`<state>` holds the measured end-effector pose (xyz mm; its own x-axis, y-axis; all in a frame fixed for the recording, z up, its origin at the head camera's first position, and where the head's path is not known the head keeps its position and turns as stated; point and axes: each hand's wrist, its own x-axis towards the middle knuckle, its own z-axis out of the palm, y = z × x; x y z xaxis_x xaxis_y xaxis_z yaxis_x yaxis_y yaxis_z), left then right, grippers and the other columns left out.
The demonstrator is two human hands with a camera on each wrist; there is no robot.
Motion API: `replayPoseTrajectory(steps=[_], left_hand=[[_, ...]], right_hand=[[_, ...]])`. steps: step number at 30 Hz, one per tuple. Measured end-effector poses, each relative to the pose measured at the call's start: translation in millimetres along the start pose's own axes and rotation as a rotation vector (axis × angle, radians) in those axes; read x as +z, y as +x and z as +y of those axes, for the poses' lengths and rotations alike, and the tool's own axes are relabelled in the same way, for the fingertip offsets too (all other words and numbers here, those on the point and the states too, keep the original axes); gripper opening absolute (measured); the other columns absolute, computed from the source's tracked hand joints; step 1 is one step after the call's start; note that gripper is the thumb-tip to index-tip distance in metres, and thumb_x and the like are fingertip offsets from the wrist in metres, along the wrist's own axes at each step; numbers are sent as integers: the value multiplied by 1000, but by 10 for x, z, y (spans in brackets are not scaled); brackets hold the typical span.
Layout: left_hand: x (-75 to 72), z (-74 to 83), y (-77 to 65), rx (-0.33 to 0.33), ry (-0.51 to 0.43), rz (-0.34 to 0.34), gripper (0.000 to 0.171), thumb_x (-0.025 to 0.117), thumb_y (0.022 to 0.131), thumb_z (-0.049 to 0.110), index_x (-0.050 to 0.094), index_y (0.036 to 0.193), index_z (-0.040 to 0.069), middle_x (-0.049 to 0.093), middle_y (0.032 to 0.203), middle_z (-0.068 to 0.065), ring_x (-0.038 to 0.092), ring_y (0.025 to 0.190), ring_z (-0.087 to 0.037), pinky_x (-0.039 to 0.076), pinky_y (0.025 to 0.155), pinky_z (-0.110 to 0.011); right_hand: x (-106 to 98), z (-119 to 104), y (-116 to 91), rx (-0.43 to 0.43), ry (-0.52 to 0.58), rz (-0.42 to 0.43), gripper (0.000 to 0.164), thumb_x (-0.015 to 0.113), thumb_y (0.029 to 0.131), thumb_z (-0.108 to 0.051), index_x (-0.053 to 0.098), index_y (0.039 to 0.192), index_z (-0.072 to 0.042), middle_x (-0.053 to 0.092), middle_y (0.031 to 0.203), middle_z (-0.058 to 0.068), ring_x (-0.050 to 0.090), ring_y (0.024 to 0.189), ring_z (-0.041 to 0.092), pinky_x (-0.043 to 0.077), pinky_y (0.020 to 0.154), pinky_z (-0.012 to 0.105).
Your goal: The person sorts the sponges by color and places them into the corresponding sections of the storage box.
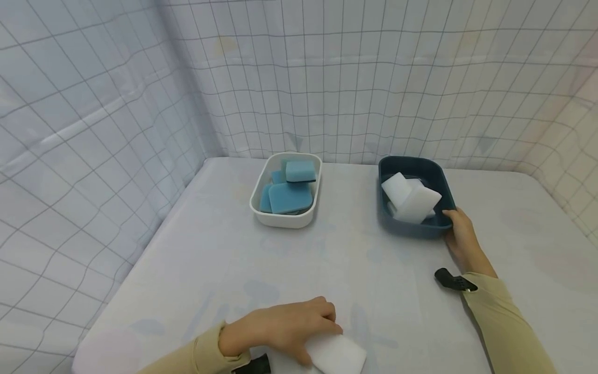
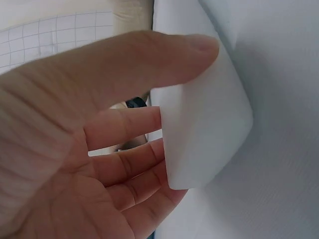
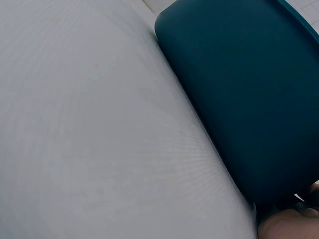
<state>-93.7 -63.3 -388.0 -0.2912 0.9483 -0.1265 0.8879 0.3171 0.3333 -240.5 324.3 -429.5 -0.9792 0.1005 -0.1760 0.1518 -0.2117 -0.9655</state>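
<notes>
Near the front of the table, my left hand (image 1: pixel 289 327) pinches a white foam sponge (image 1: pixel 338 354). In the left wrist view the thumb lies across one face of the sponge (image 2: pixel 207 124), with the fingers against its other side. My right hand (image 1: pixel 463 239) grips the near right corner of a dark blue bin (image 1: pixel 411 229), its fingertips at the rim. Several white sponges (image 1: pixel 413 202) lie piled in that bin. The right wrist view shows the bin's outer wall (image 3: pixel 239 89) close up and only a bit of the hand at the lower right.
A white bin (image 1: pixel 284 222) holding several blue sponges (image 1: pixel 290 198) stands left of the dark blue one. White cloth covers the table (image 1: pixel 224 259). Grid-patterned white curtains (image 1: pixel 336 78) hang behind the table and along both sides.
</notes>
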Motion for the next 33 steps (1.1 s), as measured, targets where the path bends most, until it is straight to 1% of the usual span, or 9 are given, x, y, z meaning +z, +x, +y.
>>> replayPoseTrajectory(steps=[3,7,9,11,15,19,26,33], left_hand=[[-18,-21,13,4,6,-10,54,79,73,28,58,122,20,51,104,6,40,90,-1,34,75,-2],[-80,-59,67,-4,14,-12,56,80,73,29,57,124,20,51,106,6,42,92,-1,36,77,-3],[-123,-72,90,-20,6,-18,57,79,74,27,56,125,19,51,108,5,42,95,-3,38,79,-4],[-171,-84,116,-31,18,-18,57,79,73,25,57,125,19,52,109,5,44,98,-4,39,82,-5],[-293,-124,196,-80,21,-25,56,78,73,19,57,125,19,51,110,4,43,101,-5,40,85,-8],[-405,-177,299,-114,36,-4,55,77,75,19,57,126,18,51,110,3,42,101,-6,40,86,-9],[-515,-312,443,-108,64,42,55,76,76,21,56,127,16,52,114,0,43,103,-10,41,86,-12],[-604,-452,562,-116,31,86,55,75,77,20,56,128,13,53,117,-3,45,104,-14,43,86,-17]], right_hand=[[3,7,0,4,15,-2,64,33,100,-23,-3,152,-10,-10,159,1,-6,147,17,0,122,32],[-11,-24,-8,-6,12,3,64,33,100,-23,-2,152,-11,-9,159,0,-6,147,16,0,122,31],[-7,-23,-22,2,4,5,63,33,100,-24,-1,152,-10,-9,160,0,-5,147,16,0,122,32],[0,-12,-34,18,-10,5,63,32,100,-25,-1,152,-10,-8,160,1,-4,148,17,1,122,33],[10,9,-41,33,-33,1,62,31,101,-26,1,152,-10,-7,160,1,-2,148,18,1,123,35],[2,1,-7,5,-23,-7,62,32,100,-27,1,152,-11,-9,160,-2,-6,148,15,-2,123,33],[-10,10,12,-29,-22,7,62,32,100,-24,2,152,-9,-7,160,1,-6,148,17,-1,123,33],[-3,33,-1,-34,-35,4,62,32,100,-24,1,152,-7,-8,160,4,-6,148,19,-1,123,35]])
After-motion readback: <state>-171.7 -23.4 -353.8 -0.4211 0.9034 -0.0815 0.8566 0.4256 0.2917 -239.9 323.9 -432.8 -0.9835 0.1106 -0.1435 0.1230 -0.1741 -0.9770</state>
